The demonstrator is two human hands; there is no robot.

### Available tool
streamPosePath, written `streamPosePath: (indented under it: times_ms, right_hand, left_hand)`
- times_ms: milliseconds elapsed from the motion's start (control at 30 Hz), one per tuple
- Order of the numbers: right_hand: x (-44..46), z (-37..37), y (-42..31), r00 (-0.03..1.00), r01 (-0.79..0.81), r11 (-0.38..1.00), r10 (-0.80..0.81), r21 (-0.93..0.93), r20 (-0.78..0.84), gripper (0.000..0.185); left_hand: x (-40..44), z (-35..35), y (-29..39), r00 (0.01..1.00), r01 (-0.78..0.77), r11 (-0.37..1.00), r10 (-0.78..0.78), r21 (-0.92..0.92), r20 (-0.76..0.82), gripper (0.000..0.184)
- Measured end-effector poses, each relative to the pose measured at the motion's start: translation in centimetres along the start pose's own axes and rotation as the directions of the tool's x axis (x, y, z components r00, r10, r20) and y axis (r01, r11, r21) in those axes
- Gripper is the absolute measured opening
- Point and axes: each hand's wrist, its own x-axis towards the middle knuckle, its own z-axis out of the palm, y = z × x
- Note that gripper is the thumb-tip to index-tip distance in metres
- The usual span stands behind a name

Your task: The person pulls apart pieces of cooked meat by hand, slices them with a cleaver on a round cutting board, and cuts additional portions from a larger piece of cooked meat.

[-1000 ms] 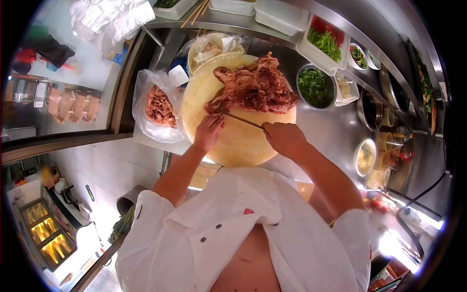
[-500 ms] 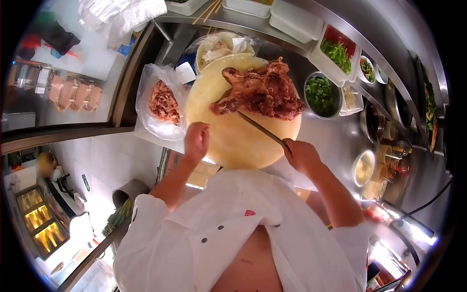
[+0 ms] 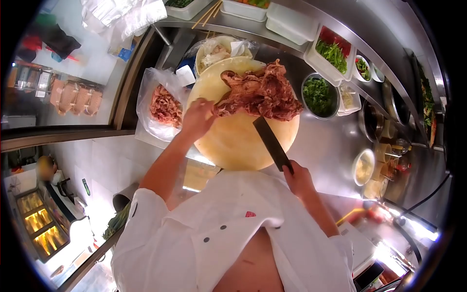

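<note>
A large reddish-brown piece of cooked meat (image 3: 260,92) lies on the far half of a round, pale yellow chopping board (image 3: 238,143). My left hand (image 3: 198,118) is closed on the meat's left end, its fingertips partly hidden there. In my right hand (image 3: 299,179) is the handle of a cleaver (image 3: 271,143). Its dark, broad blade slants up and left over the board, the tip just below the meat's near edge. Left of the board, a clear plastic bag (image 3: 148,109) lies open around chopped meat (image 3: 165,105).
Beyond the board stands a bowl (image 3: 200,61) with plastic and pale food. On the right are a metal bowl of chopped greens (image 3: 318,96) and a white bowl (image 3: 364,167). A shelf holds a white tub of green strips (image 3: 332,56). A person (image 3: 46,168) is far left.
My left hand has moved up and right from the board's edge to the meat's left end. The cleaver has shifted right and down, away from the meat, and its blade has turned flatter to view.
</note>
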Motion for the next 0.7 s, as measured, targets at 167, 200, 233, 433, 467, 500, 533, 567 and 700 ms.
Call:
streamPosePath:
  times_ms: [167,200,233,433,467,500,533,567,700]
  right_hand:
    - [-0.2,-1.1,-1.4,0.999,-0.019,0.999,0.02,0.035,-0.028,0.026]
    - [-0.3,-1.1,-1.5,0.999,-0.028,0.999,0.03,0.041,-0.028,0.026]
    - [-0.4,-1.2,-1.6,0.999,-0.038,0.998,0.039,0.049,-0.028,0.026]
    - [0.0,-0.1,-1.0,0.999,-0.045,0.996,0.047,0.074,-0.022,0.027]
    - [0.0,-0.1,-0.9,0.999,-0.037,0.997,0.039,0.069,-0.023,0.028]
    - [0.0,-0.1,-1.0,0.999,-0.041,0.997,0.042,0.071,-0.017,0.027]
    - [0.0,-0.2,-1.1,0.999,-0.042,0.996,0.043,0.073,-0.012,0.027]
    - [0.1,-0.2,-1.2,0.999,-0.042,0.996,0.043,0.077,-0.008,0.027]
    - [0.6,-0.6,-1.4,0.999,-0.04,0.997,0.042,0.071,-0.027,0.027]
  left_hand:
    - [3.1,3.8,2.4,0.99,-0.137,0.984,0.14,0.114,-0.02,0.049]
    - [3.2,4.2,2.4,0.989,-0.143,0.981,0.146,0.133,-0.015,0.049]
    - [3.1,4.4,2.2,0.983,-0.171,0.979,0.177,0.113,-0.04,0.049]
    - [2.0,5.2,1.8,0.982,-0.177,0.981,0.181,0.077,-0.057,0.049]
    - [2.1,5.2,1.9,0.985,-0.163,0.983,0.168,0.082,-0.049,0.048]
    - [2.2,5.1,2.1,0.987,-0.149,0.985,0.153,0.088,-0.043,0.046]
    - [2.3,5.1,2.1,0.983,-0.172,0.983,0.175,0.066,-0.052,0.044]
    - [2.5,5.1,2.0,0.978,-0.195,0.98,0.198,0.045,-0.062,0.042]
    - [2.8,5.2,1.8,0.959,-0.273,0.962,0.273,0.007,-0.078,0.034]
